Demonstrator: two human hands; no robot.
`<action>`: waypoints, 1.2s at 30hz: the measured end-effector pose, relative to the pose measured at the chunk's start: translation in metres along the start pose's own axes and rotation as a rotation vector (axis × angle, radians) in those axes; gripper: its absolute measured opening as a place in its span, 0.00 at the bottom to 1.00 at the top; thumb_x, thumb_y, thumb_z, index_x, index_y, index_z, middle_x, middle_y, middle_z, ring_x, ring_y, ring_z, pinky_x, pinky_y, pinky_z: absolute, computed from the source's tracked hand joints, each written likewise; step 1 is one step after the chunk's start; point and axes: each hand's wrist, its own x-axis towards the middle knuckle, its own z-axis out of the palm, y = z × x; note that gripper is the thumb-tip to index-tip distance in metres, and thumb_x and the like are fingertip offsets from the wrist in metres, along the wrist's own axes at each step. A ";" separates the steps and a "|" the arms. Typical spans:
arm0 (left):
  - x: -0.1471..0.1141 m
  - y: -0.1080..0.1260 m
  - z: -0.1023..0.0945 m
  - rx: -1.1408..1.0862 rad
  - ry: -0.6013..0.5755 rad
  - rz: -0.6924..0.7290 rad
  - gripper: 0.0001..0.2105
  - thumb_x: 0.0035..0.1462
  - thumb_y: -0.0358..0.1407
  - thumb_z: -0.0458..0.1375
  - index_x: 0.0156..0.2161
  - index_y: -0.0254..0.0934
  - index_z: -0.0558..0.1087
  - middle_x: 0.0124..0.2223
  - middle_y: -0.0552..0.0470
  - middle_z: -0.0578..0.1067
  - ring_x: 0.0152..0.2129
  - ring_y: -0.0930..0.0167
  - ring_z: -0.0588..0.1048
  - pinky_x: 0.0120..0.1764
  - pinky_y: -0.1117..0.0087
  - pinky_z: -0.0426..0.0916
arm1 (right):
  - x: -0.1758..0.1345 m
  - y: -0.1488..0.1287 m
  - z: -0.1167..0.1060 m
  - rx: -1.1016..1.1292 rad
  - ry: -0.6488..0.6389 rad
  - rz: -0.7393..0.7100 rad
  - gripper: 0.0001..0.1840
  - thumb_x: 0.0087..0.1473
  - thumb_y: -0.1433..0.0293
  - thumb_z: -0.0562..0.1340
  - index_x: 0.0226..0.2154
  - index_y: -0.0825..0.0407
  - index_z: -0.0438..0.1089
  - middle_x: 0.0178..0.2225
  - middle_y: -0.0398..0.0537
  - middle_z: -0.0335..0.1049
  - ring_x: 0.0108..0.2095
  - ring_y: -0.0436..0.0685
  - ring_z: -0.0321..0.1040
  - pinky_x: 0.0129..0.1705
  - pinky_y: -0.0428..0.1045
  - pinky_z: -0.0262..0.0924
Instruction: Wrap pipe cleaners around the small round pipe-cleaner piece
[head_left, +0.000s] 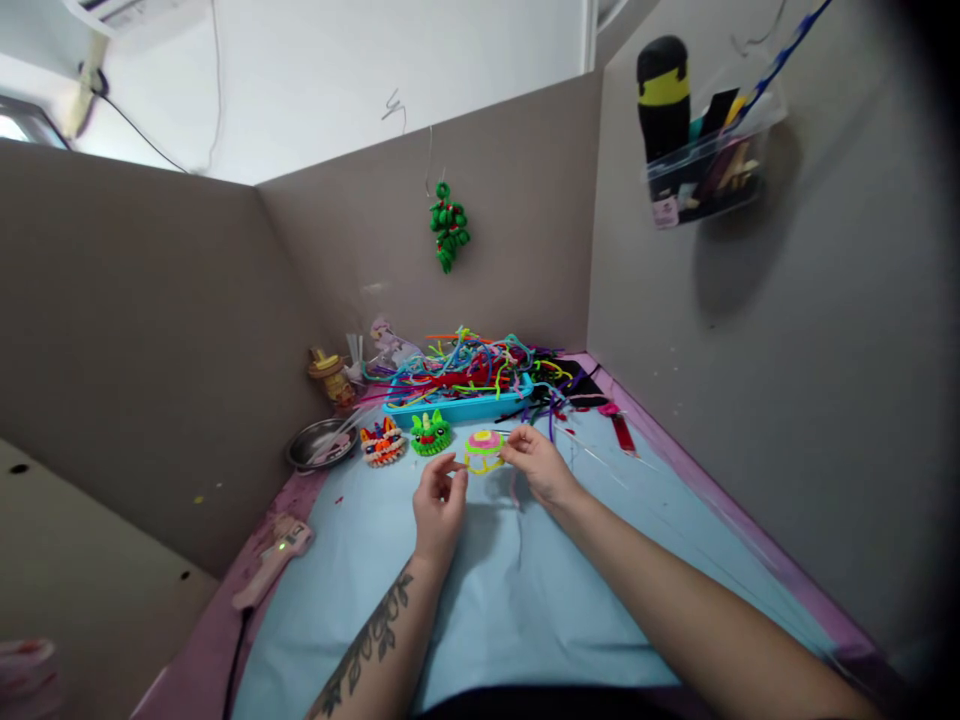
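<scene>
Between my two hands, above the blue cloth, is a small round pipe-cleaner piece (pixel 484 452) in yellow and pink with looped yellow strands below. My right hand (pixel 538 468) pinches its right edge. At its left edge, my left hand (pixel 441 500) has its fingers curled, with thumb and fingertips at the yellow loops. A thin pink strand hangs below the piece. Just beyond my left hand sit a green pipe-cleaner animal head (pixel 431 434) and an orange and white one (pixel 382 442).
A blue tray (pixel 457 410) heaped with coloured pipe cleaners stands at the back. A metal bowl (pixel 322 444) and a pink glue gun (pixel 274 565) lie to the left. Grey partitions surround the table; a clear bin (pixel 705 180) hangs on the right one, a green ornament (pixel 448 228) behind.
</scene>
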 end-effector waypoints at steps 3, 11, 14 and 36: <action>-0.004 -0.003 0.002 0.059 -0.125 -0.011 0.16 0.52 0.38 0.56 0.46 0.37 0.67 0.38 0.47 0.75 0.18 0.78 0.65 0.23 0.75 0.64 | -0.003 0.000 0.003 -0.058 -0.038 -0.026 0.17 0.35 0.66 0.67 0.26 0.50 0.59 0.21 0.37 0.65 0.23 0.48 0.62 0.29 0.45 0.54; 0.000 0.002 0.008 -0.061 -0.047 -0.130 0.17 0.46 0.39 0.61 0.43 0.35 0.72 0.34 0.47 0.76 0.16 0.77 0.65 0.19 0.75 0.62 | -0.013 -0.005 0.017 -0.224 -0.135 -0.084 0.12 0.40 0.68 0.64 0.24 0.51 0.57 0.20 0.36 0.60 0.22 0.48 0.59 0.26 0.45 0.52; -0.001 0.006 0.007 -0.044 0.004 -0.129 0.14 0.43 0.39 0.63 0.37 0.36 0.76 0.25 0.52 0.74 0.14 0.77 0.63 0.19 0.75 0.60 | -0.015 -0.006 0.019 -0.256 -0.139 -0.087 0.12 0.40 0.68 0.62 0.22 0.50 0.56 0.20 0.36 0.59 0.22 0.48 0.58 0.25 0.45 0.52; 0.005 0.006 0.006 -0.242 -0.091 -0.250 0.20 0.43 0.37 0.63 0.44 0.34 0.72 0.33 0.47 0.76 0.17 0.77 0.67 0.19 0.77 0.60 | -0.016 -0.002 0.019 -0.288 -0.150 -0.151 0.09 0.41 0.71 0.59 0.23 0.51 0.55 0.21 0.36 0.56 0.24 0.48 0.56 0.27 0.45 0.51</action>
